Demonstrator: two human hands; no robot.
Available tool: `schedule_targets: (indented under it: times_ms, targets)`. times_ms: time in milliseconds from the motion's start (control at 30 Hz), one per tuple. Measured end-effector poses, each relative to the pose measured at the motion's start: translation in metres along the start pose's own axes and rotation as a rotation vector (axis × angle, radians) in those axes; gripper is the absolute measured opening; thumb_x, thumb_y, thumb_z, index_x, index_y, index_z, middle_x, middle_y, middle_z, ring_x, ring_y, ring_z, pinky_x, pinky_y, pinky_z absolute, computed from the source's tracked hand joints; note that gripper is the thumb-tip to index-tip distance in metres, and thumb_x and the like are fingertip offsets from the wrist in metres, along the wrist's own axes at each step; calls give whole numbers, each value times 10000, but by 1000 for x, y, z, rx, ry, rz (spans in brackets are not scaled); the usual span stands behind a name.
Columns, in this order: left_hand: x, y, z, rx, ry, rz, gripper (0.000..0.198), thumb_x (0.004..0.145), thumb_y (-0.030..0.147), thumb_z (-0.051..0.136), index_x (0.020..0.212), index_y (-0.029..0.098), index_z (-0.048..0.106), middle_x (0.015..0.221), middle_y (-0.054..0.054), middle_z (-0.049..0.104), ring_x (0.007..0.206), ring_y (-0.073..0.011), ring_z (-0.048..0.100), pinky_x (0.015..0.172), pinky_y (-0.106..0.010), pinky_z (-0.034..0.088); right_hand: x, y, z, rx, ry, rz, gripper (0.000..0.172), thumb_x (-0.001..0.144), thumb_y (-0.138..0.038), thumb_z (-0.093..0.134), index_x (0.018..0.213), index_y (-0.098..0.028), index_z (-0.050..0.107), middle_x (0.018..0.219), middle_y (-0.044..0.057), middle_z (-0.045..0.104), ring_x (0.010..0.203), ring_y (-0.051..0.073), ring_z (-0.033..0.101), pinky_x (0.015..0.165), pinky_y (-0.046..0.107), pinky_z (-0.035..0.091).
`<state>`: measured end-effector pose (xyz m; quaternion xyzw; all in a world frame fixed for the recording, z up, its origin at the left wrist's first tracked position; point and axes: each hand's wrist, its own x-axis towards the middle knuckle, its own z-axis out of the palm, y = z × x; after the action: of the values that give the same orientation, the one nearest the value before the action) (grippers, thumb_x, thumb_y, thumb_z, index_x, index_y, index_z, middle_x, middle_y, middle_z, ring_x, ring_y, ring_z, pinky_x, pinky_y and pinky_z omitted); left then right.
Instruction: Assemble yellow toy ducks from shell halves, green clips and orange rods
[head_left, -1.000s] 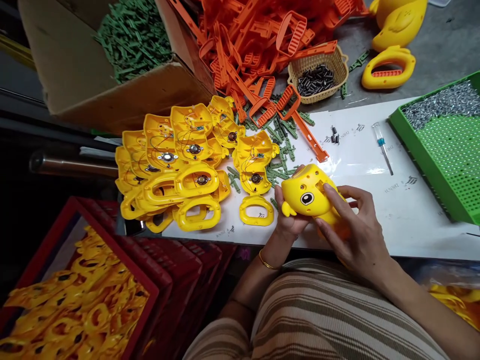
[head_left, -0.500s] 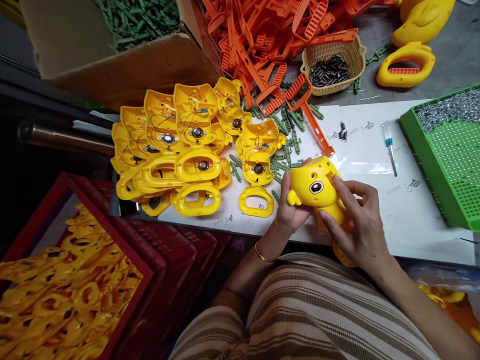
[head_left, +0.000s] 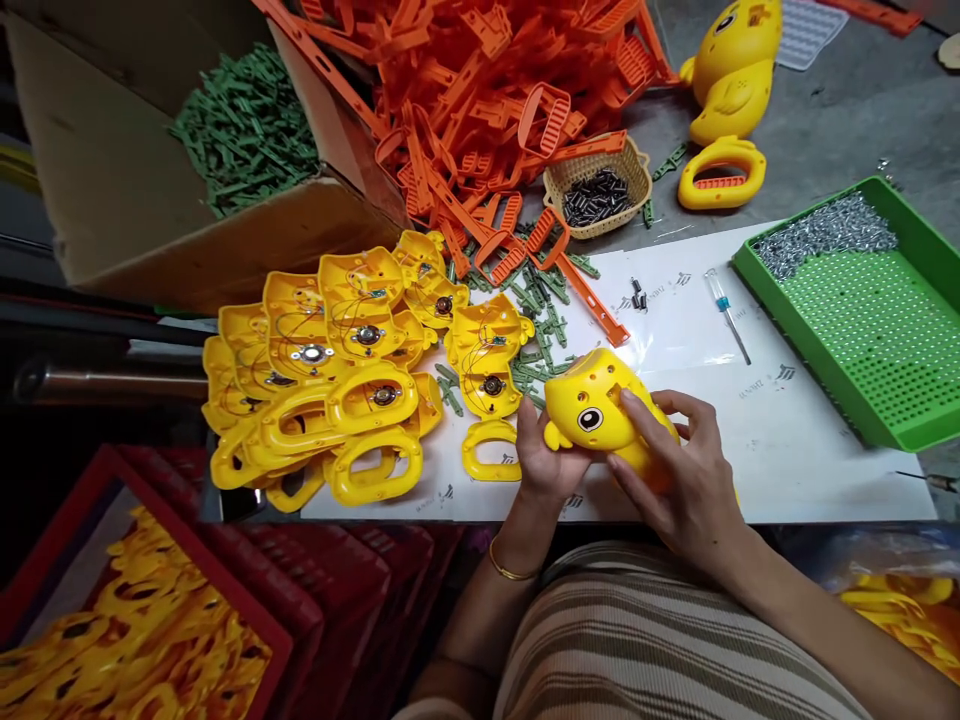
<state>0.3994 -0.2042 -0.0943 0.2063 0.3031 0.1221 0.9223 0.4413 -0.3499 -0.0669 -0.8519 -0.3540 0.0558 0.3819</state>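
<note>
A yellow plastic duck toy (head_left: 592, 400) with a printed eye lies between my two hands over the front edge of the table. My left hand (head_left: 550, 455) cups it from below at its beak end. My right hand (head_left: 686, 465) grips its body from the right, thumb and fingers on either side. Left of the hands is a yellow handle half (head_left: 487, 452), with an open duck shell half (head_left: 491, 355) holding wires and a round speaker just behind it. Several more wired shell halves (head_left: 345, 310) are stacked farther left. Green plastic strips (head_left: 551, 325) lie loose behind the toy.
Orange handled parts (head_left: 465, 100) heap at the back, beside a cardboard box (head_left: 225, 235) of green strips. A small basket (head_left: 637, 190) holds dark springs. Rightward are a screwdriver (head_left: 724, 305) and a green tray (head_left: 832, 370) of screws. A red crate (head_left: 262, 560) stands lower left.
The view has shifted, so the table's things appear lower and farther left. Both hands still hold the duck toy, with its eye side up.
</note>
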Motion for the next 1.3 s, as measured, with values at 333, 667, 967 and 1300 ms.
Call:
schedule_targets:
  times_ms: [333, 667, 967, 1300]
  targets:
    - [-3, 12, 4, 319, -52, -19, 662, 725, 320, 771, 1343, 195, 571, 1268, -115, 675, 1241, -328, 587, 1044, -442, 479, -3, 9, 8, -63, 41, -3, 653, 900, -316, 625, 1496, -365, 363, 1257, 126, 418, 1118, 301, 485, 840, 488, 562]
    - [-17, 20, 24, 355, -81, -160, 964, 606, 266, 865, 1462, 234, 423, 1336, -118, 623, 1170, -319, 618, 935, -361, 523, -19, 18, -12, 45, 91, -90, 777, 840, -220, 703, 1516, -366, 349, 1254, 134, 406, 1140, 290, 473, 853, 469, 557]
    - [-13, 26, 18, 402, -155, -225, 988, 569, 275, 868, 1455, 208, 438, 1306, -133, 643, 1150, -346, 622, 894, -360, 533, -16, 28, -22, 169, 53, -234, 715, 852, -292, 664, 1510, -272, 383, 1212, 125, 469, 1112, 288, 469, 856, 455, 537]
    - [13, 13, 4, 366, -201, -290, 847, 579, 313, 812, 1369, 160, 548, 1296, -133, 658, 1241, -380, 566, 1012, -426, 469, 62, 109, -43, -453, 149, 139, 441, 869, -296, 588, 1283, -145, 611, 1282, 197, 580, 1193, 354, 559, 954, 514, 499]
